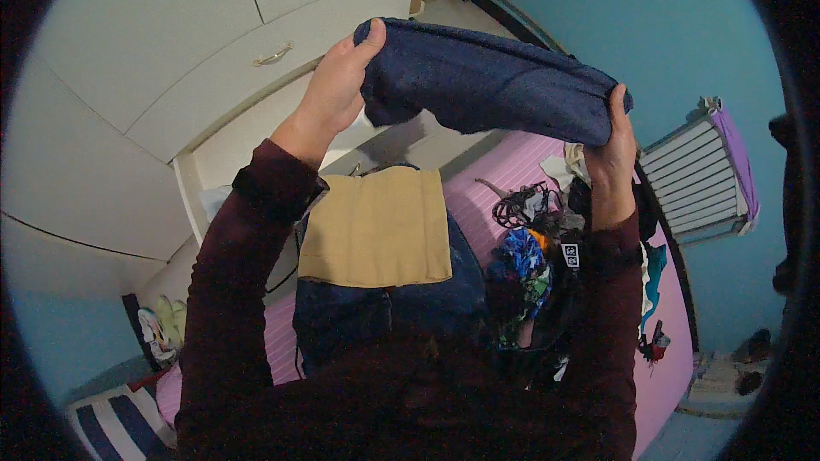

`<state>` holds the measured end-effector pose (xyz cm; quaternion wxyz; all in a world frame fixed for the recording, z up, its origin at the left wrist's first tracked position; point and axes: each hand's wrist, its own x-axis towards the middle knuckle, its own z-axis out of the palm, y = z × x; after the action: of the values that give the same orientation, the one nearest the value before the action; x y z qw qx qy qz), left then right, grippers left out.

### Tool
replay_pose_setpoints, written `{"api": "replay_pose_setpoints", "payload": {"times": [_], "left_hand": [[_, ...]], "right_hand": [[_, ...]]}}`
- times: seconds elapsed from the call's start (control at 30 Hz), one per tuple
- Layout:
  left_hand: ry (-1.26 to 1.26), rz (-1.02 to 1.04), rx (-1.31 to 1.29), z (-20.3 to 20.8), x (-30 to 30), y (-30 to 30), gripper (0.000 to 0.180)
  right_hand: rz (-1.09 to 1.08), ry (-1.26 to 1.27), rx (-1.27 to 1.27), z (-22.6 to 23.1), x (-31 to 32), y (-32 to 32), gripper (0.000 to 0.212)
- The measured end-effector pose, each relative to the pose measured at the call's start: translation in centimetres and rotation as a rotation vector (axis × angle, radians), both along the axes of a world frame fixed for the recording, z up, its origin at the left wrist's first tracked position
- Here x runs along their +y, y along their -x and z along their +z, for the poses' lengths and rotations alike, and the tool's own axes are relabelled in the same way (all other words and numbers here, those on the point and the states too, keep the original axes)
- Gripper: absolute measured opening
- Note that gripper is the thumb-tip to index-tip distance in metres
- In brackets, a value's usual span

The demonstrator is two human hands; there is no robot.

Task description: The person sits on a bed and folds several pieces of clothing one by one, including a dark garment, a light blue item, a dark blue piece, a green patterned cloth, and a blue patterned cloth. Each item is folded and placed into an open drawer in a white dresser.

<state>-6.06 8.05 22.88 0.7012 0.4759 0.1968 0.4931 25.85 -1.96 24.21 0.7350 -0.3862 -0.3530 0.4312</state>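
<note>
A dark blue piece of cloth, perhaps a folded garment [487, 77], is stretched out in the air between my two hands. My left hand [340, 81] grips its left end, with the thumb on top. At the other end my right hand [612, 149] pinches the cloth, thumb upward. The cloth sags a little along its lower edge; its exact kind I cannot make out. Below it, a folded tan cloth [376, 230] lies flat across my lap on my blue jeans [389, 312].
Ahead on the left, a white drawer [205, 162] stands pulled out of a white cabinet [171, 51]. A pile of mixed clothes [530, 256] lies to my right on the pink striped bed [478, 188]. Beyond it a white rack [696, 171] leans near the blue wall.
</note>
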Motion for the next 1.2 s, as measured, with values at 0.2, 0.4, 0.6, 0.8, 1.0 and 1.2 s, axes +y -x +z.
{"api": "replay_pose_setpoints", "payload": {"times": [0.2,0.4,0.6,0.8,1.0,1.2], "left_hand": [[0.222,-0.141,-0.186,1.7,0.5,-0.9,0.034],[0.291,-0.082,-0.182,4.4,-0.2,-3.0,0.023],[0.190,-0.010,-0.176,6.5,0.3,-1.0,0.023],[-0.701,0.266,0.890,7.3,2.1,1.0,0.022],[-0.245,0.219,0.354,9.5,1.7,2.8,0.041],[-0.883,0.182,0.820,12.2,0.8,-0.2,0.057]], "right_hand": [[-0.075,0.111,-0.449,0.7,0.9,3.1,0.048],[0.189,-0.224,-1.060,-1.1,-0.4,13.4,0.094],[0.111,-0.246,-0.958,-0.6,2.5,16.0,0.087],[-0.009,-0.191,-1.004,1.5,7.0,15.1,0.048],[0.540,-0.072,-0.511,7.7,10.4,11.1,0.031],[0.713,-0.038,-0.729,12.2,10.1,12.3,0.045]]}}
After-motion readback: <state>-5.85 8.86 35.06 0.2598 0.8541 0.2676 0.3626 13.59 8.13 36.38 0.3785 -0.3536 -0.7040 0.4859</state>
